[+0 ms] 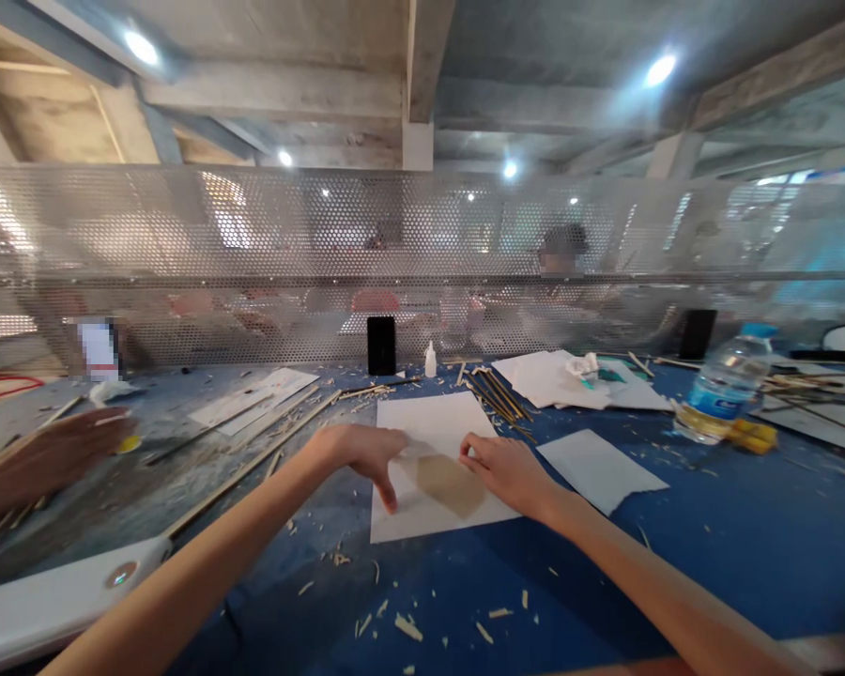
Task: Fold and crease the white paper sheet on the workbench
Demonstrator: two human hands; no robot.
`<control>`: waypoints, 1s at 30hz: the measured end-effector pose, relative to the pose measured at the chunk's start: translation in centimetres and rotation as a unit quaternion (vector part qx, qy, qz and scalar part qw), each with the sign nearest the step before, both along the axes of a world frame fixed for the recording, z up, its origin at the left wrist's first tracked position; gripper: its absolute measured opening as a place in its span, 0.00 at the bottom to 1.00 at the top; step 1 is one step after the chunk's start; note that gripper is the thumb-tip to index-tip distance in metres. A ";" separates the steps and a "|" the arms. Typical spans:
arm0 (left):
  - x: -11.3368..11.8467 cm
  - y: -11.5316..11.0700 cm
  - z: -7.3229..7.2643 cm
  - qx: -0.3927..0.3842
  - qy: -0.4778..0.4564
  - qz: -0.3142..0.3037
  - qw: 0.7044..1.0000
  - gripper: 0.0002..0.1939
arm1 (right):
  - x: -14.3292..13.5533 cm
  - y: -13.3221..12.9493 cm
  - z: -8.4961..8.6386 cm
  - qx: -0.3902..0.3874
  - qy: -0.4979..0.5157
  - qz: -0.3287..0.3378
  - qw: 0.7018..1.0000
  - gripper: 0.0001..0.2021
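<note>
A white sheet of paper (433, 420) lies on the blue table in front of me, with a tan, roughly diamond-shaped patch (452, 485) on it. My left hand (376, 455) rests at the sheet's left side, its thumb spread away from the other fingers and nothing in its grasp. At the right edge of the patch is my right hand (503, 465), its fingertips pinched together over the sheet. Whatever may be between those fingertips is too small to name.
Beyond the sheet stand a black phone (381, 345) and a white glue bottle (430, 360). Thin sticks (497, 392), papers (553, 378) and a water bottle (725, 385) lie or stand rightward. Another person's hand (88, 441) is at far left, above a white device (70, 596).
</note>
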State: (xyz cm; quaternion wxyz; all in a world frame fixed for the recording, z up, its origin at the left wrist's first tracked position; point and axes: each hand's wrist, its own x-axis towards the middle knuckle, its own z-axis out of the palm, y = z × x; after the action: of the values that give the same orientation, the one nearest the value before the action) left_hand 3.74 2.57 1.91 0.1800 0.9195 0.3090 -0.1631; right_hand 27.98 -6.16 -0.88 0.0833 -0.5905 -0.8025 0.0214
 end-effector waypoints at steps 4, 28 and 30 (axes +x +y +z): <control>-0.3 0.2 -0.5 -0.005 -0.014 0.008 1.000 0.45 | -0.1 0.1 -0.1 0.006 -0.012 -0.007 1.000 0.10; -1.0 0.1 -0.7 -0.015 -0.049 -0.019 0.999 0.46 | 0.7 0.0 1.6 -0.011 0.053 0.049 0.997 0.10; -1.0 0.0 -0.7 -0.011 -0.033 -0.002 0.999 0.48 | 1.2 0.0 2.1 -0.009 0.041 0.044 0.998 0.10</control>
State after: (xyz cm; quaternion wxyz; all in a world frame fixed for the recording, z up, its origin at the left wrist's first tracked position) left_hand 2.78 2.61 1.21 0.1996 0.9231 0.2993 -0.1358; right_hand 29.14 -6.12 1.20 0.1102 -0.5536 -0.8235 0.0564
